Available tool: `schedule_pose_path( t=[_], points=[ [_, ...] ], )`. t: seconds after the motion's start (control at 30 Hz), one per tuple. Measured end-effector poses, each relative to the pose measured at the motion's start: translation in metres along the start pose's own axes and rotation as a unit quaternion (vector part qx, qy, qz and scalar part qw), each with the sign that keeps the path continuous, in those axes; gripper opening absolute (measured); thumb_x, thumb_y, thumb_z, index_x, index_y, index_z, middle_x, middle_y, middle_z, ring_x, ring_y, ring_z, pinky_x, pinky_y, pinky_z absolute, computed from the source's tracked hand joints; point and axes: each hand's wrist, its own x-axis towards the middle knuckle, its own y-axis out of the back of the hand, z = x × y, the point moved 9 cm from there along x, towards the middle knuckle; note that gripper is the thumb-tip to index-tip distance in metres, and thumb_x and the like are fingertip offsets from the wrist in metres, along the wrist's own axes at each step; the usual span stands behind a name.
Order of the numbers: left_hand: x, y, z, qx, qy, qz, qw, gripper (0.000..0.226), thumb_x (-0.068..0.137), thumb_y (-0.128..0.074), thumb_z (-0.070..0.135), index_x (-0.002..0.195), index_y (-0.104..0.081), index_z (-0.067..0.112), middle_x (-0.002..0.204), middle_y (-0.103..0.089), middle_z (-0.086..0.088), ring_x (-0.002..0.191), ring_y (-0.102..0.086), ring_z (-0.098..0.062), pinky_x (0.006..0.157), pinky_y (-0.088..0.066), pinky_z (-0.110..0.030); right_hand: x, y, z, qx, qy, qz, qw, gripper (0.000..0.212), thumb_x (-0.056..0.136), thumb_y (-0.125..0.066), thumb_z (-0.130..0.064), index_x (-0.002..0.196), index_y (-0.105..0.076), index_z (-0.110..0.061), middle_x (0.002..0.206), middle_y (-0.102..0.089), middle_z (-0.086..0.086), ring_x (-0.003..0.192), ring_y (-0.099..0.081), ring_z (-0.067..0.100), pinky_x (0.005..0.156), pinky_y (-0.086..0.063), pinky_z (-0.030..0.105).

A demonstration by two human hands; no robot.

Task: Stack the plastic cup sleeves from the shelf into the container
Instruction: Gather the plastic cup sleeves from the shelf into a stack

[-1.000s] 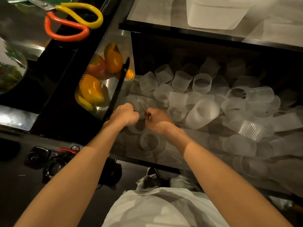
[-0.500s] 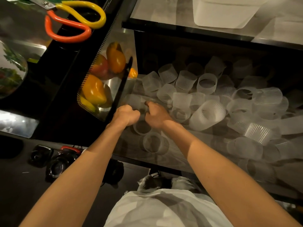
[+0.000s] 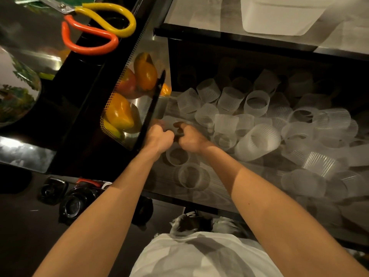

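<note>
Your left hand (image 3: 159,139) and right hand (image 3: 192,141) curl side by side, gripping a translucent ribbed plastic cup sleeve (image 3: 170,121) on the dark shelf (image 3: 179,202).

We look down past a black-framed shelf (image 3: 239,40) under a glossy grey tabletop (image 3: 199,15) — the light dim and warm. Left of it sits a perforated metal bin (image 3: 153,108) of fruit (image 3: 119,114) — below, a dark floor (image 3: 24,226).
</note>
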Motion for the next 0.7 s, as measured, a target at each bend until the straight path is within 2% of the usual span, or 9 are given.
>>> schedule_pose_path(
  t=[0.1, 0.17, 0.23, 0.37, 0.43, 0.5, 0.57, 0.63, 0.7],
  points=[
    [0.005, -0.003, -0.002, -0.117, 0.013, -0.002, 0.993, 0.036, 0.086, -0.056, 0.002, 0.116, -0.059, 0.021, 0.118, -0.067, -0.005, 0.113, -0.063, -0.024, 0.1, -0.054, -0.046, -0.004, 0.008, 0.004, 0.017, 0.008, 0.024, 1.0, 0.07, 0.093, -0.068, -0.016, 0.155, -0.035, -0.014, 0.144, -0.054, 0.008, 0.131, -0.054, 0.023, 0.105, -0.05, 0.033],
    [0.002, -0.007, 0.003, -0.161, 0.016, -0.023, 0.987, 0.039, 0.087, -0.054, 0.002, 0.121, -0.06, 0.018, 0.116, -0.069, -0.007, 0.11, -0.067, -0.024, 0.095, -0.057, -0.043, -0.009, 0.017, 0.003, -0.02, 0.034, 0.051, 0.998, 0.08, 0.087, -0.075, -0.017, 0.156, -0.034, -0.015, 0.146, -0.05, 0.008, 0.132, -0.052, 0.022, 0.104, -0.049, 0.033],
    [-0.002, -0.013, 0.011, -0.2, 0.015, -0.055, 0.978, 0.036, 0.093, -0.051, -0.002, 0.127, -0.056, 0.011, 0.115, -0.07, -0.008, 0.105, -0.071, -0.021, 0.087, -0.057, -0.034, -0.016, 0.025, 0.002, -0.059, 0.059, 0.073, 0.994, 0.089, 0.082, -0.08, -0.017, 0.157, -0.031, -0.017, 0.15, -0.043, 0.01, 0.135, -0.048, 0.023, 0.106, -0.048, 0.035],
    [-0.007, -0.019, 0.026, -0.238, 0.007, -0.096, 0.966, 0.031, 0.098, -0.049, -0.001, 0.128, -0.053, 0.006, 0.115, -0.072, -0.011, 0.102, -0.073, -0.02, 0.091, -0.057, -0.034, -0.031, 0.038, -0.001, -0.08, 0.105, 0.098, 0.986, 0.081, 0.085, -0.077, -0.016, 0.154, -0.035, -0.022, 0.142, -0.042, 0.006, 0.126, -0.05, 0.022, 0.099, -0.047, 0.031],
    [-0.008, -0.013, 0.029, -0.207, -0.009, -0.065, 0.976, 0.026, 0.097, -0.052, 0.006, 0.122, -0.057, 0.01, 0.108, -0.075, -0.008, 0.092, -0.076, -0.019, 0.08, -0.057, -0.031, -0.04, 0.046, -0.004, -0.076, 0.116, 0.111, 0.984, 0.072, 0.087, -0.076, -0.021, 0.15, -0.041, -0.023, 0.135, -0.046, 0.005, 0.115, -0.049, 0.017, 0.095, -0.043, 0.028],
    [-0.005, 0.004, 0.029, -0.126, -0.04, 0.024, 0.991, 0.02, 0.094, -0.057, 0.016, 0.114, -0.062, 0.016, 0.104, -0.075, -0.005, 0.089, -0.073, -0.018, 0.074, -0.057, -0.031, -0.047, 0.054, -0.006, -0.06, 0.12, 0.13, 0.982, 0.069, 0.085, -0.077, -0.024, 0.147, -0.045, -0.024, 0.129, -0.051, 0.003, 0.114, -0.05, 0.017, 0.097, -0.046, 0.03],
    [-0.008, 0.016, 0.029, -0.053, -0.064, 0.072, 0.994, 0.021, 0.093, -0.059, 0.023, 0.112, -0.064, 0.019, 0.106, -0.069, -0.001, 0.096, -0.066, -0.017, 0.081, -0.056, -0.033, -0.053, 0.057, -0.003, -0.032, 0.117, 0.136, 0.983, 0.065, 0.084, -0.078, -0.027, 0.143, -0.05, -0.022, 0.116, -0.054, -0.004, 0.106, -0.055, 0.011, 0.094, -0.052, 0.031],
    [-0.01, 0.016, 0.023, -0.011, -0.063, 0.07, 0.996, 0.022, 0.095, -0.057, 0.025, 0.115, -0.061, 0.019, 0.111, -0.064, 0.0, 0.102, -0.061, -0.018, 0.086, -0.052, -0.033, -0.057, 0.053, 0.002, 0.028, 0.105, 0.111, 0.988, 0.054, 0.087, -0.078, -0.025, 0.135, -0.056, -0.017, 0.098, -0.054, -0.01, 0.082, -0.056, 0.0, 0.083, -0.053, 0.024],
    [-0.013, 0.015, 0.014, 0.011, -0.053, 0.067, 0.996, 0.024, 0.096, -0.056, 0.025, 0.118, -0.06, 0.017, 0.114, -0.062, -0.002, 0.105, -0.058, -0.02, 0.086, -0.049, -0.034, -0.057, 0.048, 0.013, 0.075, 0.089, 0.098, 0.988, 0.036, 0.09, -0.075, -0.024, 0.123, -0.064, -0.015, 0.09, -0.058, -0.01, 0.074, -0.055, 0.001, 0.078, -0.051, 0.024]
  ],
)
